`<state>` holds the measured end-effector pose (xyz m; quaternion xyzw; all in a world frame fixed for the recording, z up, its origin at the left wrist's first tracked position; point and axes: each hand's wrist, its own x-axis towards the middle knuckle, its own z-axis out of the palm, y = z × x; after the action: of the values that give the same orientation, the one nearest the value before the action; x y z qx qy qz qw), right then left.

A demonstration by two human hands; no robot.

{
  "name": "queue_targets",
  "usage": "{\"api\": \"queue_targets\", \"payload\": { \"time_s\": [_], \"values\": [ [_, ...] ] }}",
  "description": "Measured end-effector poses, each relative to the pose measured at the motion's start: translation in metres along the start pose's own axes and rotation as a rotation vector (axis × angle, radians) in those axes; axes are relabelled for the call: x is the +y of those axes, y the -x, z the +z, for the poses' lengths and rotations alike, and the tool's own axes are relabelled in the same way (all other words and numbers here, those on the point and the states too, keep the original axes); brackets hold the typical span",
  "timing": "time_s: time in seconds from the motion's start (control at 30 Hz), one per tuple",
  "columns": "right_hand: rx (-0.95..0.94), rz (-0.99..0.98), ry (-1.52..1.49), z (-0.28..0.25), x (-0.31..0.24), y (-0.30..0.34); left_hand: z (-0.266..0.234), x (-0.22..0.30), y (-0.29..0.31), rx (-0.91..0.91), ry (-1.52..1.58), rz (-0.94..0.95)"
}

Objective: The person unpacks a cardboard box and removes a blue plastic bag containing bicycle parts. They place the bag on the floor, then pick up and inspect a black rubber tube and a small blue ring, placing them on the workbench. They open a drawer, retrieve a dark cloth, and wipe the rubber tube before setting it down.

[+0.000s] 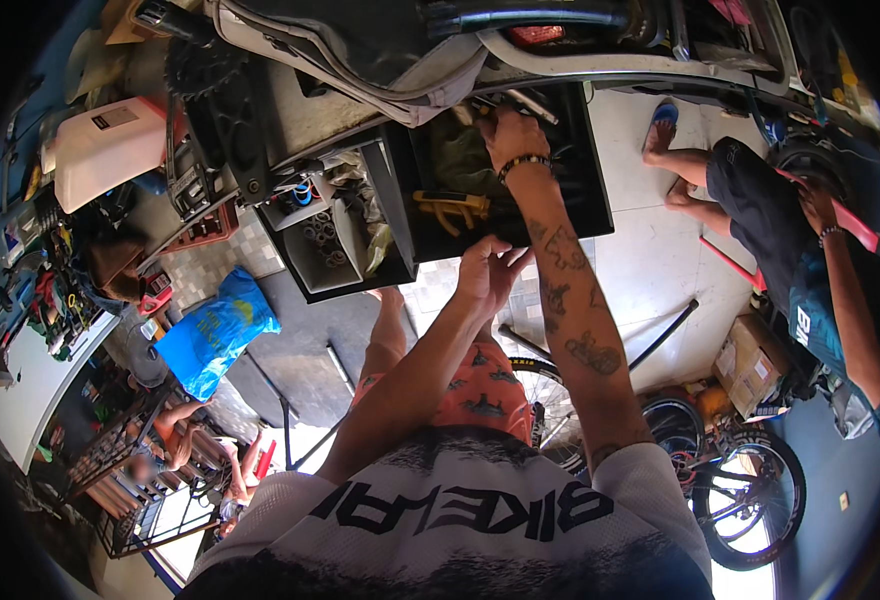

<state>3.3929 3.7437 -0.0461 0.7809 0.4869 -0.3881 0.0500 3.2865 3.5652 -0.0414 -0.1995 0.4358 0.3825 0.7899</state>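
My right hand [513, 138], with a beaded bracelet at the wrist, reaches into the back of an open black drawer [600, 190]. Its fingers curl downward among the contents, and whatever they hold is hidden. A silver metal tool [533, 106] lies just beyond it. Nearer the front of the drawer are a yellow-handled tool [452, 206] and a dark green bundle [460, 155]. At the drawer's front edge my left hand [490, 275] has thumb and fingers closed on the rim.
Left of the drawer, a divided tray [310, 297] holds metal rings and small parts. Above runs a cluttered bench [300, 135] with a grey-trimmed bag [440, 95]. A blue bag [222, 335] lies lower left. A person [760, 200] is at right, near bicycles [750, 500].
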Motion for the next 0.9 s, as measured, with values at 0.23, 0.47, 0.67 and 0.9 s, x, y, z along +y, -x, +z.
{"api": "queue_targets", "payload": {
  "time_s": [0.23,0.47,0.67,0.9],
  "values": [
    [-0.258,0.048,0.275,-0.003,-0.014,0.003,0.003,0.002,-0.002,0.008,-0.022,-0.041],
    [-0.224,-0.069,-0.09,-0.015,-0.01,0.011,-0.001,0.001,-0.002,-0.023,-0.005,-0.015],
    [-0.072,-0.063,0.138,-0.032,-0.021,0.021,0.008,0.004,0.001,-0.041,0.013,-0.021],
    [0.209,-0.205,0.436,-0.026,0.006,-0.012,0.014,0.002,0.004,-0.016,-0.024,0.015]
  ]
}}
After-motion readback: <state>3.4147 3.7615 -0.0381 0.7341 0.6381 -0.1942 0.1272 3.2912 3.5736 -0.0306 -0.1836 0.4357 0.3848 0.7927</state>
